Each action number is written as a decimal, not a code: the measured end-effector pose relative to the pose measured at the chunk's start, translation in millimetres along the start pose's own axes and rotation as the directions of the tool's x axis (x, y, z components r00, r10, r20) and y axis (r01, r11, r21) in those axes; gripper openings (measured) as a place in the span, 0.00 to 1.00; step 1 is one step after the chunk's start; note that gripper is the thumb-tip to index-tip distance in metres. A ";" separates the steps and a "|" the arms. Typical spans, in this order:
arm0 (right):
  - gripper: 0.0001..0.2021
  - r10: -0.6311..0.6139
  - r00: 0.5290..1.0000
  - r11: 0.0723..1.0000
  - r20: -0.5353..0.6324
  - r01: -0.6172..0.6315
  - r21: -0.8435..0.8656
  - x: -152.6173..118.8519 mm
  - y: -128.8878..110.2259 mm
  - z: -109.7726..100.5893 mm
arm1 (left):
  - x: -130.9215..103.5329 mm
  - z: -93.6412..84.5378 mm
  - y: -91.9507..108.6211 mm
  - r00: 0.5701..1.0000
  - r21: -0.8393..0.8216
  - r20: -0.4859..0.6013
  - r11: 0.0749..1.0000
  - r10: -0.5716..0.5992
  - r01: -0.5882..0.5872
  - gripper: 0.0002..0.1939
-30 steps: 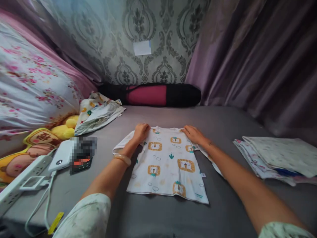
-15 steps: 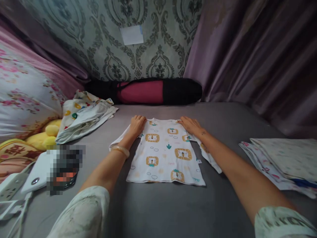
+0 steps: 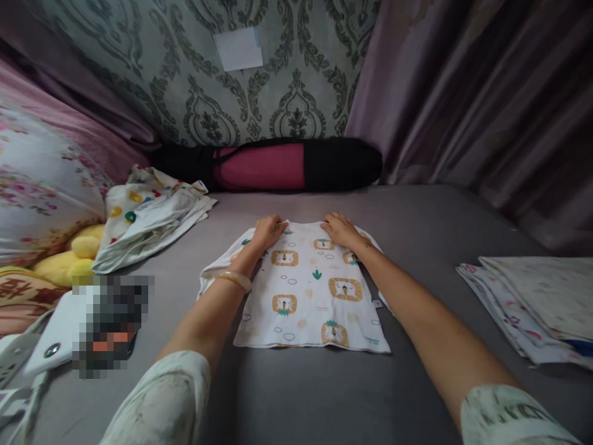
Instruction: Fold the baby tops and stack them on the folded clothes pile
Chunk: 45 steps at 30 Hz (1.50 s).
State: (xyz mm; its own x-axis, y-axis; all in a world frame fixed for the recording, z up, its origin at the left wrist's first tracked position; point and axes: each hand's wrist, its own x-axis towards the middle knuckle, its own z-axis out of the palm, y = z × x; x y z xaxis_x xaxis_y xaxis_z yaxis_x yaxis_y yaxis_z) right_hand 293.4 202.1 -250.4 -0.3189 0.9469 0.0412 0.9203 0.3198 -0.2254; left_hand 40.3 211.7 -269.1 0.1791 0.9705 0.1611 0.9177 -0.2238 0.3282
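A small white long-sleeved shirt (image 3: 306,290) with tan lion faces and green leaves lies spread out, its collar away from me and its hem towards me. My left hand (image 3: 271,231), with a pale bangle on the wrist, is closed on the shirt at the left end of the neckline. At the other end of the neckline, my right hand (image 3: 340,230) has its fingers curled on the cloth. Both fingertips are partly hidden. The left sleeve sticks out beneath my left forearm; my right forearm covers much of the other sleeve.
A stack of folded clothes (image 3: 542,309) lies at the right on the grey sheet (image 3: 315,402). Crumpled clothes (image 3: 157,216), a yellow plush toy (image 3: 69,259), a white device (image 3: 60,327) with a cable and a blurred-out object are at the left. A black-and-red long bag (image 3: 259,167) lies along the wall.
Both hands have moved inward along the shirt's top edge, from the shoulders to the neckline. The sleeves show more at the shoulders. The view has tilted slightly.
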 end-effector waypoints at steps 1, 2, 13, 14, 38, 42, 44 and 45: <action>0.16 0.008 1.000 1.000 -0.028 -0.009 -0.016 -1.2 -0.5 3.7 | -0.9 2.3 0.2 1.000 0.005 -0.022 1.000 -0.004 0.004 0.16; 0.17 0.012 0.998 0.999 -0.058 -0.014 -0.032 -2.6 -0.9 7.4 | -2.2 4.3 0.5 0.999 0.017 -0.037 1.000 -0.009 0.009 0.16; 0.13 0.107 0.985 0.971 -0.133 -0.075 0.227 -33.0 38.1 -31.5 | -19.6 -1.8 28.0 0.996 0.279 -0.081 0.960 0.049 -0.025 0.19; 0.12 0.151 0.984 0.957 -0.096 -0.121 0.265 -47.9 49.9 -38.6 | -21.1 -3.7 33.9 0.995 0.268 -0.073 0.962 0.074 -0.052 0.19; 0.18 0.439 0.869 0.888 0.230 -0.458 0.036 -205.0 65.1 -41.4 | -27.8 76.1 160.4 0.884 -0.209 -0.174 0.861 0.435 -0.465 0.14; 0.10 0.376 0.862 0.852 0.339 -0.465 0.239 -201.5 68.7 -44.2 | -27.9 76.1 161.5 0.886 -0.207 -0.174 0.864 0.429 -0.459 0.14; 0.07 0.349 0.873 0.816 0.341 -0.462 0.347 -198.7 70.5 -49.3 | -28.2 75.6 162.2 0.891 -0.210 -0.175 0.868 0.420 -0.450 0.14; 0.06 0.343 0.879 0.796 0.332 -0.459 0.394 -196.7 72.6 -52.9 | -28.4 75.3 162.6 0.893 -0.211 -0.173 0.870 0.416 -0.446 0.14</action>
State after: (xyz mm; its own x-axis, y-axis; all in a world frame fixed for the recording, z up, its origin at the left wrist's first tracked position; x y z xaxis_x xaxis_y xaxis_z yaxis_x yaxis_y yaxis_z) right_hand 434.9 40.9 -223.4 -0.0403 0.9306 -0.3639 0.7897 -0.1935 -0.5822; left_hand 211.2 154.4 -290.4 0.4806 0.7579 0.4412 0.6431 -0.6467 0.4102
